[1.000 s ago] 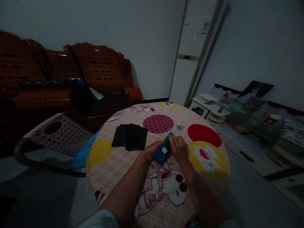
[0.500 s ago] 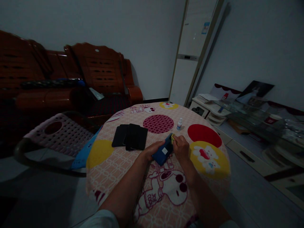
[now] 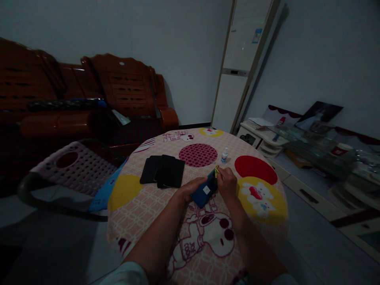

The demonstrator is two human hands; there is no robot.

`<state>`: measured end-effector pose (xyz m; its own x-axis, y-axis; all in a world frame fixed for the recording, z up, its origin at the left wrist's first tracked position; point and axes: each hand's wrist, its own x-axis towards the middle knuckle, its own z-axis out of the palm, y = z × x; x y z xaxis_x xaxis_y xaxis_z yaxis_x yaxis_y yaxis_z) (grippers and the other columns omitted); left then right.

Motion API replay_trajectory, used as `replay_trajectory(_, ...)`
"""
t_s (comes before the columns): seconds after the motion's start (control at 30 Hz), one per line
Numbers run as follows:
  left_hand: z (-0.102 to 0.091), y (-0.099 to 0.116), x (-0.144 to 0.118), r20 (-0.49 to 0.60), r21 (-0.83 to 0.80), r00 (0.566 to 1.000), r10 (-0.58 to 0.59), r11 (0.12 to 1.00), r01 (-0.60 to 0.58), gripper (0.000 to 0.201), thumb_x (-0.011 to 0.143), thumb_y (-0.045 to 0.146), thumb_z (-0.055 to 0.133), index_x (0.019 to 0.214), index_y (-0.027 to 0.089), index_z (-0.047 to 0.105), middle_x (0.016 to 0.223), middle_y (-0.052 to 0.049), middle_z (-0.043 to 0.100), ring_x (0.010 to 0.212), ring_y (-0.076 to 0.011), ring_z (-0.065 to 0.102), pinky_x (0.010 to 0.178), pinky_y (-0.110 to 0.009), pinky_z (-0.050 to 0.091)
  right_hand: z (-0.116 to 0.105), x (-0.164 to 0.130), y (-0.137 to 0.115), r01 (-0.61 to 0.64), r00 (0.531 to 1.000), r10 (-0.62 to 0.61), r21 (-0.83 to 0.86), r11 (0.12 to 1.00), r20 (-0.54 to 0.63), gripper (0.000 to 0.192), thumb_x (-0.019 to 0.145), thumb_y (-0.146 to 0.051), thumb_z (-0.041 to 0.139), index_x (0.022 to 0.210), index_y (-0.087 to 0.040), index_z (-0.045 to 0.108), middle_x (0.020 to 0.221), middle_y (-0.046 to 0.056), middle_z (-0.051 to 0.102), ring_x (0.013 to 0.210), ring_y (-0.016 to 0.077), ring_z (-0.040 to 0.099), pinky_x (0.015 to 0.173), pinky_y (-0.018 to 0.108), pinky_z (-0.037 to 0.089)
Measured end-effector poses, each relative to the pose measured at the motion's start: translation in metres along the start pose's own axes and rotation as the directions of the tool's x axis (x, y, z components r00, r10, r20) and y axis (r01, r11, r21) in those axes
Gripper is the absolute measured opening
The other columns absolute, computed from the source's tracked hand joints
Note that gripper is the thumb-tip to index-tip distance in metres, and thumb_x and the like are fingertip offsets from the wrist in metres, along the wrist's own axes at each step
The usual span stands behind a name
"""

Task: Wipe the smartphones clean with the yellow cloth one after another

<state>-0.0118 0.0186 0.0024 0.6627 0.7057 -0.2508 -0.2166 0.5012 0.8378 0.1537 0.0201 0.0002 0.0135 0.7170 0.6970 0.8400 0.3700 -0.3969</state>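
Over the near half of the round table, my left hand (image 3: 191,188) grips a blue phone (image 3: 202,196) by its left edge. The phone is tilted, and a small white square label shows on its glossy face. My right hand (image 3: 227,182) pinches a small yellow cloth (image 3: 216,171) against the phone's upper right corner. Part of the cloth is hidden by the fingers. Just beyond that hand stands a small white bottle (image 3: 224,155) with a blue label, upright. To the left lie several flat black tablet-like slabs (image 3: 170,171), overlapping each other.
A patterned cloth covers the round table (image 3: 160,217). At its left is a woven chair (image 3: 77,166) with a blue cushion. Behind stand a wooden sofa (image 3: 124,87) and a tall white air conditioner (image 3: 234,79). On the right is a cluttered low cabinet (image 3: 308,198).
My right hand and the yellow cloth have shifted very slightly up and right at the phone's corner. The phone has turned a little in my left hand.
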Motion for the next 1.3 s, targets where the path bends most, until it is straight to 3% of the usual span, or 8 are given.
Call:
replay_trajectory(0.23, -0.002, -0.002, 0.001, -0.120, -0.027, 0.993, -0.010, 1.000, 0.007, 0.035, 0.078, 0.043, 0.062, 0.089, 0.010, 0.063, 0.075, -0.010, 0.069, 0.063, -0.0204, 0.065, 0.064, -0.031, 0.050, 0.004, -0.007, -0.005, 0.143, 0.988, -0.145, 0.042, 0.989, 0.054, 0.026, 0.083, -0.010, 0.047, 0.094, -0.017, 0.069, 0.072, 0.003, 0.054, 0.070, 0.0145, 0.052, 0.065, 0.023, 0.040)
replay_trajectory(0.43, 0.002, 0.001, -0.001, 0.004, -0.023, 1.000, -0.016, 1.000, 0.016, 0.043, 0.077, 0.048, 0.061, 0.097, 0.009, 0.065, 0.084, -0.013, 0.070, 0.069, -0.0223, 0.066, 0.065, -0.031, 0.050, 0.005, 0.000, 0.009, 0.034, 0.999, -0.034, -0.018, 0.999, -0.028, 0.024, 0.084, -0.013, 0.047, 0.092, -0.017, 0.069, 0.071, 0.003, 0.053, 0.067, 0.0147, 0.051, 0.063, 0.024, 0.039)
replay_trajectory(0.7, -0.003, -0.001, 0.001, 0.060, -0.082, 0.998, -0.017, 0.996, 0.022, 0.046, 0.081, 0.047, 0.057, 0.103, 0.008, 0.065, 0.089, -0.016, 0.069, 0.075, -0.0249, 0.067, 0.065, -0.031, 0.051, 0.001, -0.003, 0.020, -0.015, 1.000, 0.015, 0.020, 1.000, -0.025, 0.021, 0.078, -0.013, 0.051, 0.084, -0.016, 0.071, 0.071, 0.005, 0.058, 0.065, 0.0150, 0.053, 0.062, 0.024, 0.039)
replay_trajectory(1.1, -0.002, -0.001, 0.001, 0.033, -0.070, 0.999, -0.008, 0.998, 0.010, 0.045, 0.083, 0.044, 0.056, 0.104, 0.006, 0.065, 0.086, -0.017, 0.070, 0.071, -0.0241, 0.067, 0.063, -0.030, 0.051, 0.002, -0.002, 0.016, 0.018, 1.000, -0.017, 0.020, 1.000, -0.024, 0.023, 0.081, -0.014, 0.049, 0.086, -0.016, 0.071, 0.071, 0.005, 0.057, 0.065, 0.0145, 0.053, 0.061, 0.024, 0.039)
replay_trajectory(1.3, -0.005, -0.003, 0.003, -0.001, -0.150, 0.999, -0.046, 0.988, 0.045, 0.052, 0.088, 0.052, 0.045, 0.110, 0.008, 0.062, 0.086, -0.017, 0.070, 0.069, -0.0237, 0.067, 0.063, -0.032, 0.051, 0.003, -0.008, 0.012, 0.002, 1.000, -0.002, -0.012, 1.000, 0.010, 0.020, 0.078, -0.012, 0.050, 0.080, -0.016, 0.070, 0.070, 0.004, 0.057, 0.063, 0.0141, 0.052, 0.060, 0.024, 0.037)
